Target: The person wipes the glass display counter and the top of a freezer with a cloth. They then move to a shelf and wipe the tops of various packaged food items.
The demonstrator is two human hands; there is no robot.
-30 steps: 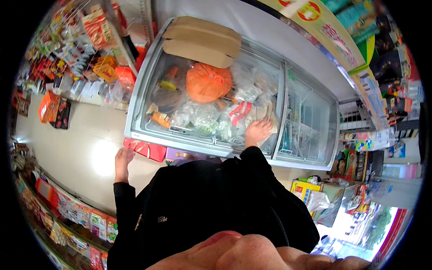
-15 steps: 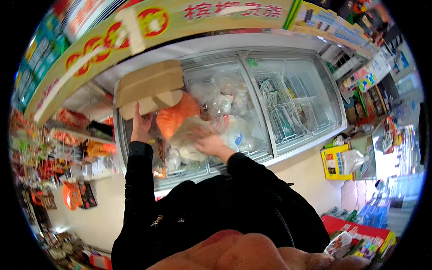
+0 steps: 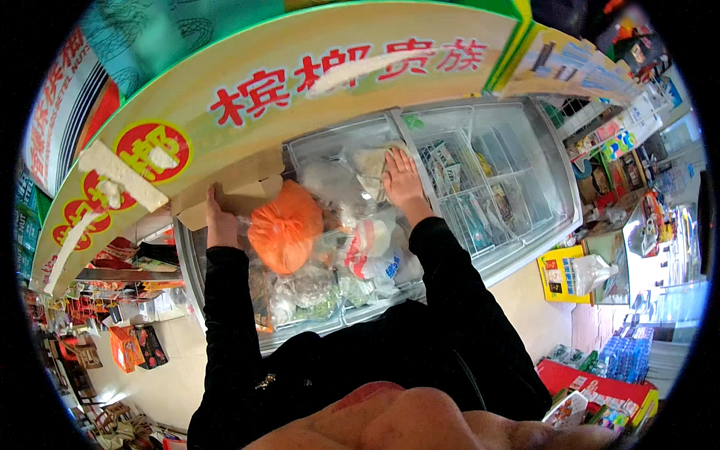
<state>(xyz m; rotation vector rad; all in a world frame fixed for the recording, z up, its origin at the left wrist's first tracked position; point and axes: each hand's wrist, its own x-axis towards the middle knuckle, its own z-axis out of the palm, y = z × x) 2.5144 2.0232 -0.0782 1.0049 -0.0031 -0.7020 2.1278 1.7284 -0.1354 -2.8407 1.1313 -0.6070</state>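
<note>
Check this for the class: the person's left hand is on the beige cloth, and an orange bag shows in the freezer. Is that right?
Wrong hand: the head view shows the right hand on the beige cloth. An orange bag does show in the freezer.

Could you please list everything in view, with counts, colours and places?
Chest freezer: one, grey-framed, centre
Orange plastic bag: one, orange, freezer's left section
Printed plastic bag: one, white, red and blue, left section
Clear plastic bags: several, colourless, left section
Cloth: one, beige, left section's far right
Cardboard: count unclear, brown, freezer's far left
Packets: several, green-white, right section
Signboard: one, cream and red, beyond the freezer
Teal packages: count unclear, teal, top left
Orange carton: one, orange, lower left
Black carton: one, mostly black, beside it
Yellow box: one, yellow, right of freezer
Bottles: many, bluish, lower right
Sleeves: two, black, over the freezer
Left grip: one, bare, over the cardboard's edge
Right grip: one, bare, flat on the cloth
</note>
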